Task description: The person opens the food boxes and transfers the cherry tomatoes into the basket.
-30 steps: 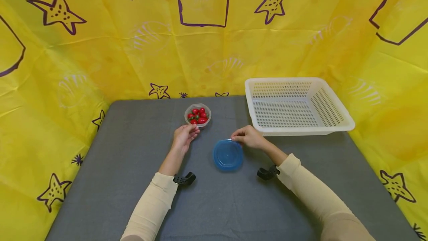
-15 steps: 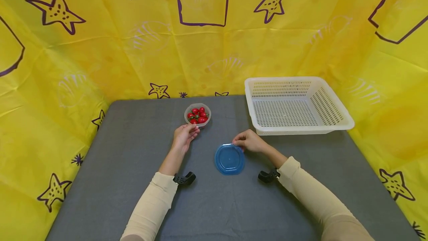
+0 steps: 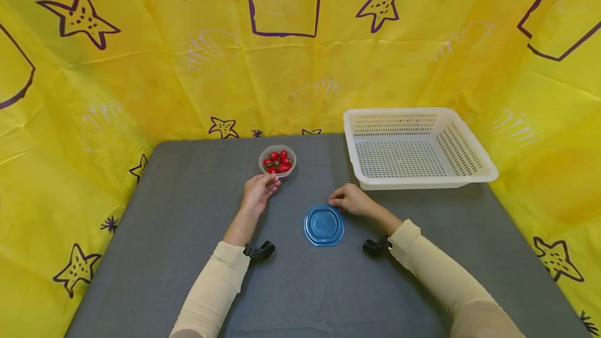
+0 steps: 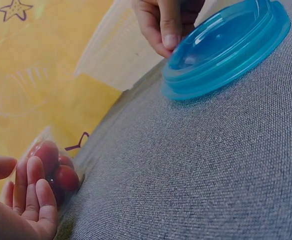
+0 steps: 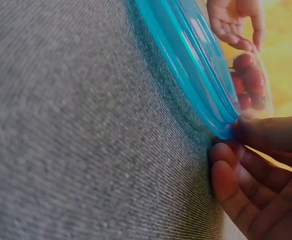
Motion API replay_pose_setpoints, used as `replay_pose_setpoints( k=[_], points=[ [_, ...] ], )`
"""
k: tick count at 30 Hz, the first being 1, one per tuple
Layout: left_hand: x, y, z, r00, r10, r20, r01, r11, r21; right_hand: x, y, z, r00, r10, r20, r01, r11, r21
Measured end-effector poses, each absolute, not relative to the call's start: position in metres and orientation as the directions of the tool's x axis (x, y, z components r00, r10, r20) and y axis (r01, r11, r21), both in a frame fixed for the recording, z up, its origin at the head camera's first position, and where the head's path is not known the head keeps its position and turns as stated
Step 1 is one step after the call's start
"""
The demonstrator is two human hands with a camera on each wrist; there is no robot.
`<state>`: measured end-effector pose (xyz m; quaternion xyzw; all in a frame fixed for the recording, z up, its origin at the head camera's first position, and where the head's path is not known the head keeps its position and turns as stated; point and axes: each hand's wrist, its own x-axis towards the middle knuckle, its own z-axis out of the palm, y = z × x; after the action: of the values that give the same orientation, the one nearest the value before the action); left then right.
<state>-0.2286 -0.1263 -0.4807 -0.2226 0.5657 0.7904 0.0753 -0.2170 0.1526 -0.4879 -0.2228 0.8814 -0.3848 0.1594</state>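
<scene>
My right hand (image 3: pixel 353 200) pinches the edge of a blue plastic lid (image 3: pixel 324 226) between thumb and fingers, with the lid low over the table. In the right wrist view the lid (image 5: pixel 195 60) shows edge-on, its rim at the fingertips. A small clear container (image 3: pixel 278 146) of red cherry tomatoes (image 3: pixel 284 168) stands farther back. My left hand (image 3: pixel 259 192) is at the container's near rim, fingers loosely bent and thumb apart from them. In the left wrist view those fingers partly cover the tomatoes (image 4: pixel 66 177); whether they touch the container I cannot tell.
A white perforated plastic basket (image 3: pixel 424 177) stands at the back right, beyond my right hand. Grey cloth covers the table (image 3: pixel 188 213). Yellow patterned fabric (image 3: pixel 291 82) hangs along the back and both sides.
My right hand has moved the lid slightly toward me, to the right and down, and the lid now lies flatter. The left hand and the tomato container have stayed where they were.
</scene>
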Motion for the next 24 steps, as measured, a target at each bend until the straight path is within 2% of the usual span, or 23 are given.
replay_pose_setpoints(
  k=[13,24],
  points=[
    [-0.2287,-0.1269,-0.4803,-0.889,-0.133,-0.438,-0.372,-0.344,0.862,-0.2199,0.1536,-0.4855,-0.815,-0.580,-0.007,-0.435,0.618,-0.654],
    [-0.2302,-0.1271,-0.4825,-0.893,-0.137,-0.429,-0.358,-0.361,0.861,-0.2170,0.1531,-0.4806,-0.809,-0.587,-0.021,-0.448,0.639,-0.625]
  ],
)
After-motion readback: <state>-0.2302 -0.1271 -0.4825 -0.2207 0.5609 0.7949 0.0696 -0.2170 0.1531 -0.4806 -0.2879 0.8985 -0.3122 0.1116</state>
